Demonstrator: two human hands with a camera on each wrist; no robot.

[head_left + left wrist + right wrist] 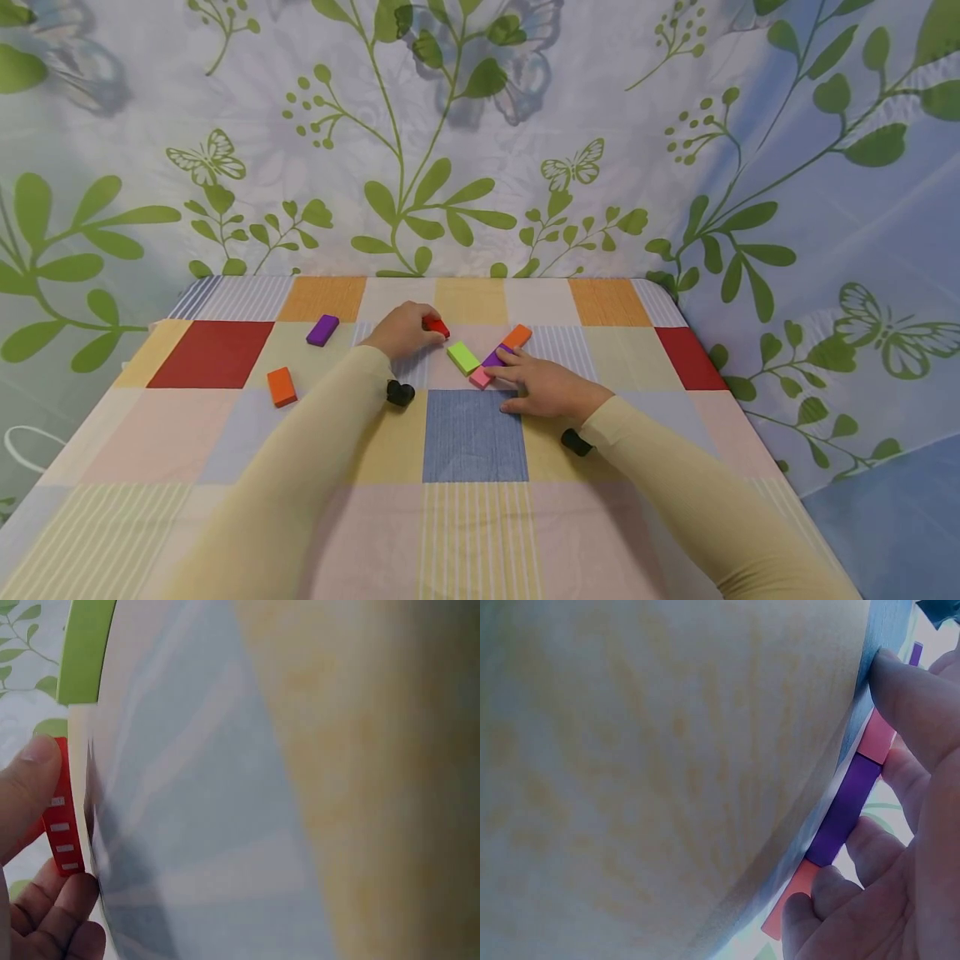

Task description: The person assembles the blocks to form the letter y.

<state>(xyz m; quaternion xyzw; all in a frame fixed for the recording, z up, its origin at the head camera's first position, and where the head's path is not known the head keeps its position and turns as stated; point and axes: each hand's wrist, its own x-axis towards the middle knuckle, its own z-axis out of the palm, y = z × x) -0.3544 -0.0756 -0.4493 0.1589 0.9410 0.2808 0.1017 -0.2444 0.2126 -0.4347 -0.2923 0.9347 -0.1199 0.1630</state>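
Observation:
My left hand (402, 330) pinches a red block (436, 327) between thumb and fingers, low over the cloth. Small white marks run along the red block's side in the left wrist view. My right hand (551, 387) lies beside a slanted row of a pink block (480, 378), a purple block (497, 357) and an orange block (518, 336). Its fingers are spread, with fingertips at the row. Against the pink end, a lime green block (463, 358) lies at an angle, between the two hands.
Left of my left hand lie a separate purple block (322, 330) and an orange block (282, 387). A patchwork cloth (476, 437) covers the table. Behind it hangs a leaf-patterned curtain (420, 117). Each wrist carries a small black device (401, 392).

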